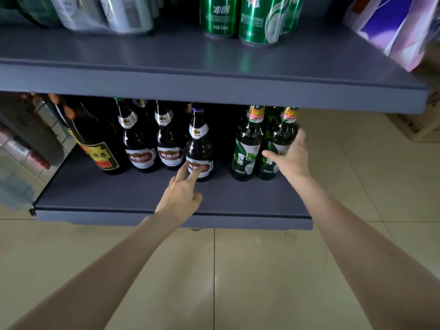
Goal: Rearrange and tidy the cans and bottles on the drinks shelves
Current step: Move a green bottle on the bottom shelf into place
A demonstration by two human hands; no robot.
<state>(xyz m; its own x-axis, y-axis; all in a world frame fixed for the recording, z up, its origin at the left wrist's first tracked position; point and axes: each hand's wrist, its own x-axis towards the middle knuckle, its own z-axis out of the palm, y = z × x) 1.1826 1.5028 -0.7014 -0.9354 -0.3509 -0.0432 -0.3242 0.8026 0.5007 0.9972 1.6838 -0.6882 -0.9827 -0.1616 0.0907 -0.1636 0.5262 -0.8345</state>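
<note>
Item: brown bottle with purple cap point(199, 148), lower shelf point(123, 194), standing upright and forward of its two like-labelled brown neighbours point(152, 144). Our left hand point(181, 194) has two straight fingers point(190, 171) laid on its lower label, nothing curled round it; we count that hand as open and merely touching.

Item: right green bottle point(277, 148), at the right end of the same shelf, touching its twin, the left green bottle point(246, 148). Our right hand point(289, 154) wraps it, thumb across the front label, fingers behind the shoulder.

Step in hand, as we judge it: squaring up the lower row. Next move probably calls for a gentle push to bring the purple-capped bottle back into line, and for sliding the green pair leftward to close the gap between them and it.

Adjacent stock: tall dark bottle with yellow-and-red label point(95, 144) at left; green cans point(238, 17) and silver cans point(107, 13) on the upper shelf point(214, 75); tiled floor point(238, 282) below.
</note>
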